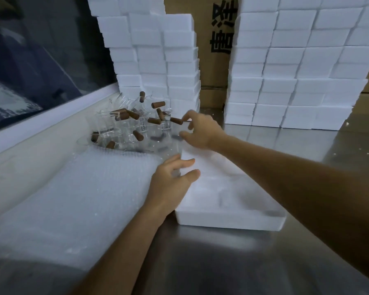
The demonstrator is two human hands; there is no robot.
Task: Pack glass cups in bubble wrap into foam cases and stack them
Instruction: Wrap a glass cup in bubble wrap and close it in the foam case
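Both hands [175, 177] [200, 129] around clear, brown-handled glass cup [175, 133].

bubble wrap [77, 199] left of foam case [228, 201]

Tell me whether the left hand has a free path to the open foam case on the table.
Probably yes. The left hand hangs at the near-left edge of the open foam case, fingers relaxed, with nothing between them. The right hand is farther back by the glass cups.

My left hand [172, 179] and right hand [200, 129] are bare, no gloves, rings or watch behind the fingers; both forearms bare, no sleeves showing.
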